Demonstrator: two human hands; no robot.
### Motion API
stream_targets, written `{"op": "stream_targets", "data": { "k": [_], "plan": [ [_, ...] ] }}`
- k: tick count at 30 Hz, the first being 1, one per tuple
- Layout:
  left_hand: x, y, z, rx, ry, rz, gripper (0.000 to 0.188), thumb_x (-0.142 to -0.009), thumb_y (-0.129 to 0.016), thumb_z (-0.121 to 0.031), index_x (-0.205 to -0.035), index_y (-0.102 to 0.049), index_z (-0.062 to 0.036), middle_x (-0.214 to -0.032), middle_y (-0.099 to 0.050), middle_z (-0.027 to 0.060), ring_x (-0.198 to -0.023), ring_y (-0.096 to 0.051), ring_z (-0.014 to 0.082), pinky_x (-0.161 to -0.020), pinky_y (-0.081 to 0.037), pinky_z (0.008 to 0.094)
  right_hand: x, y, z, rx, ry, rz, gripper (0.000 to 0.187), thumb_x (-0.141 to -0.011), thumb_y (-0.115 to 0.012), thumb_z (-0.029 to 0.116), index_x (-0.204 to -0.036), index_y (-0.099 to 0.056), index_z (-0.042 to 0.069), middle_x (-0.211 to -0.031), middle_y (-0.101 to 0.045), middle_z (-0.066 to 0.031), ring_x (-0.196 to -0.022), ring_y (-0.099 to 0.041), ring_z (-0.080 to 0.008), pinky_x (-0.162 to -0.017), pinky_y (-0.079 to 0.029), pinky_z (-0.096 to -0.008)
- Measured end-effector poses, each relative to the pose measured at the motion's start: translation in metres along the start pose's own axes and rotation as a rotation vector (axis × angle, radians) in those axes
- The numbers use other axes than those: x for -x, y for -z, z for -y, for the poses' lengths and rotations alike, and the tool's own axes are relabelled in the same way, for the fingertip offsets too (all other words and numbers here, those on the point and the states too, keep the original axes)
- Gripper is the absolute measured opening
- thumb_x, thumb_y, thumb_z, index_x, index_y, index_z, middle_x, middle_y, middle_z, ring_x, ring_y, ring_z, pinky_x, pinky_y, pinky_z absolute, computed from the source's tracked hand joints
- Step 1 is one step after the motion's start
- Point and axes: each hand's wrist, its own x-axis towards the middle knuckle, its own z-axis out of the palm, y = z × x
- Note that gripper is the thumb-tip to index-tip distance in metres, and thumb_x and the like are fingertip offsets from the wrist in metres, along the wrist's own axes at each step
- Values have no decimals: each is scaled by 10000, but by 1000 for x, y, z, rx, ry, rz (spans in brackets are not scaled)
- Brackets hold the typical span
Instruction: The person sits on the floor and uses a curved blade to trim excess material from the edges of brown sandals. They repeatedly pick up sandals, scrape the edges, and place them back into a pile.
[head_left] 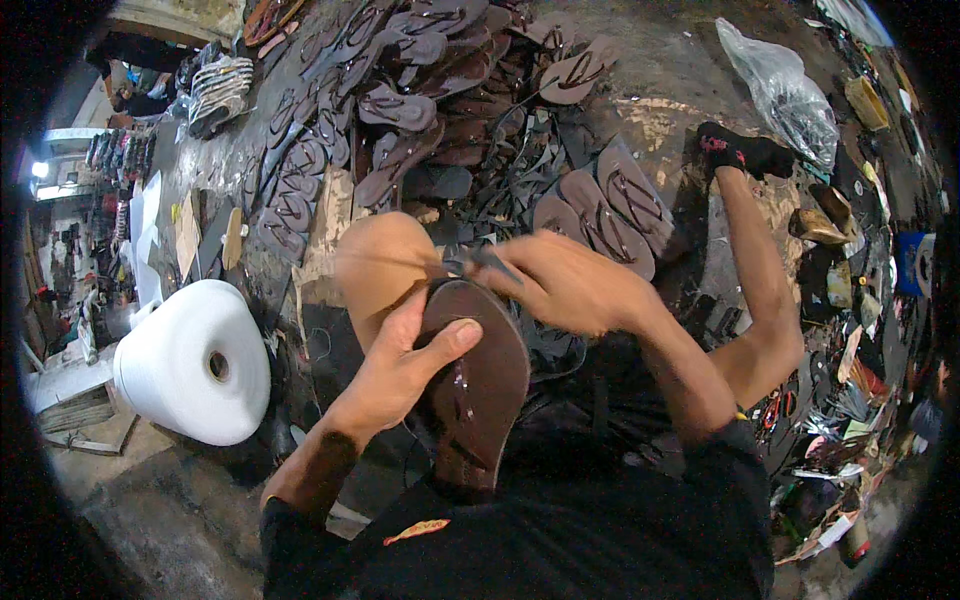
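Item: brown sandal sole (478, 385), long axis running from my lap toward my knee. My left hand (400, 365) clasps its left edge; my right hand (570, 285), fingers pinching scissors (480, 260), works its far tip.

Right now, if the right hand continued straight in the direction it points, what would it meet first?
The right hand points left with a small dark tool, so it would probably first meet the bent knee above the brown sandal; depth is unclear.
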Motion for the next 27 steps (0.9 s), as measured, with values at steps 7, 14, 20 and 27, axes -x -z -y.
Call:
{"op": "stream_targets", "data": {
  "k": [7, 14, 20, 27],
  "plan": [
    [0, 3, -20, 628, -515, -517, 436, -1026, -649, -200, -1409, -537, -23, -1352, -634, 115, -1209, -631, 238, -1033, -538, 406, 45, -12, -38, -428, -455, -603, 478, -1134, -384, 446, -1073, -639, 46, -669, -500, 20, -536, -445, -77, -502, -355, -265],
    [3, -70, 18, 956, -290, -194, 267, -972, -731, -73, -1232, -671, -79, -1205, -747, 74, -1089, -731, 215, -964, -634, 401, 189, -93, 4, 58, -85, -734, 388, -1098, -449, 327, -1076, -648, -6, -704, -542, -65, -578, -519, -166, -577, -434, -310],
    [5, -82, 40, 1007, -252, -237, 300, -994, -704, -85, -1289, -647, -96, -1255, -730, 79, -1111, -725, 222, -958, -633, 392, 258, -140, 20, -12, -382, -561, 241, -1024, -599, 288, -1101, -606, 60, -801, -631, -240, -723, -632, -487, -620, -484, -506],
    [9, -81, 69, 704, -306, -178, 480, -970, -651, 23, -1423, -521, -68, -1293, -680, 88, -1171, -689, 279, -1009, -596, 494, 221, -85, 5, 111, -473, -409, 343, -1023, -601, 419, -1057, -593, 78, -806, -656, -251, -770, -634, -509, -655, -478, -563]
  ]
}}
